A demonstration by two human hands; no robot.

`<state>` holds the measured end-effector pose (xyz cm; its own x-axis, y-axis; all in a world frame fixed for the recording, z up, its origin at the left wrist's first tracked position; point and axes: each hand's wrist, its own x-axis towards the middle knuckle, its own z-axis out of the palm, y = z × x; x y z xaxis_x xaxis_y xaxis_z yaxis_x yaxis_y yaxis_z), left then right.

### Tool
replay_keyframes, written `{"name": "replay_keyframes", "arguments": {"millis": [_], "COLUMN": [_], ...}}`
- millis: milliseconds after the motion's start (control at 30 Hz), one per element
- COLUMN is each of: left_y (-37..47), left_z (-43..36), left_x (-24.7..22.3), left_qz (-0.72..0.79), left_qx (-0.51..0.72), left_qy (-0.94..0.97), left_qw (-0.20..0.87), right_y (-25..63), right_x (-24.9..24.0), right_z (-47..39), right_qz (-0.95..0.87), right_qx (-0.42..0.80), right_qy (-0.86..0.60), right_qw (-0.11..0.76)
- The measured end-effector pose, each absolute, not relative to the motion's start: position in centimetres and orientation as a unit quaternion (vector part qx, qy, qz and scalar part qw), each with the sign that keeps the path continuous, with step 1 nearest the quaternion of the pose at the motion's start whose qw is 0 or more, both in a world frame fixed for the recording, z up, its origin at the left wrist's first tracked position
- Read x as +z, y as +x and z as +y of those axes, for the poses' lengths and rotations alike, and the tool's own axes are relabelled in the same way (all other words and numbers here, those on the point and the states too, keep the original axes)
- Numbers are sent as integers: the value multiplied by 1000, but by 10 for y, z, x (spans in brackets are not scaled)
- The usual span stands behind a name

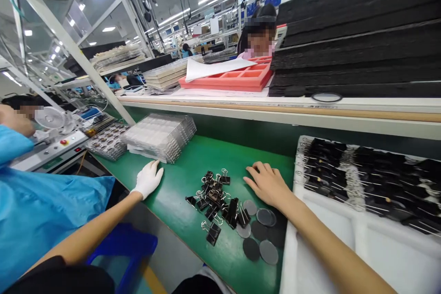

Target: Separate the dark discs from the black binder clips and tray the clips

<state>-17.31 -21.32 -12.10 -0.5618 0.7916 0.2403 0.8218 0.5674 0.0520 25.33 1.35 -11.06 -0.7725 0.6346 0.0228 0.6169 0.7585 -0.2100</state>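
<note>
My left hand (148, 179), in a white glove, rests on the green tabletop (179, 193) near its front edge, fingers spread and holding nothing. Just beyond it is a stack of clear plastic trays (160, 133). My bare right hand (267, 183) lies on the green surface with its fingers apart, empty. Between the hands sits a heap of black binder clips (213, 195) with silver handles. Several round discs (267, 251), some black and some grey, lie below my right hand. To its right, a white foam tray (324, 213) holds rows of black parts (389, 183) with metal wires.
A shelf (241, 109) crosses behind the table, bearing a red divided tray (227, 81) and black foam sheets (354, 32). At left are a person's blue sleeve (14, 144), a fan (51, 117) and a tray of round parts (108, 140). Below is a blue stool (127, 243).
</note>
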Motion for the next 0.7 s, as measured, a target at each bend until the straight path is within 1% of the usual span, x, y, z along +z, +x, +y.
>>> {"name": "replay_keyframes", "arguments": {"millis": [100,167,300,433,600,667,700], "left_y": [-140,-119,-95,-82,-42,-23,-16], "left_z": [-222,-222,-187,-107,-2,21,27], "left_x": [-131,-136,-130,-121,-132,-136,-136], "left_qz": [-847,-798,-726,-683,-612,-569,-552], "left_qx": [-82,-94,-128,-138,-146,-155,-161], "left_qy": [-516,-587,-673,-717,-775,-801,-811], "left_qw": [102,99,58,4,-66,-100,-111], "right_y": [261,267,275,274,276,278,278], "right_x": [-94,-83,-77,-85,-86,-84,-84], "right_z": [13,12,15,24,33,35,36], "right_qz": [-924,-911,-902,-909,-912,-909,-904], "right_qx": [169,208,240,230,246,259,270], "right_qy": [-343,-351,-346,-335,-324,-325,-331], "right_qw": [-25,-64,-100,-93,-56,-25,5]}}
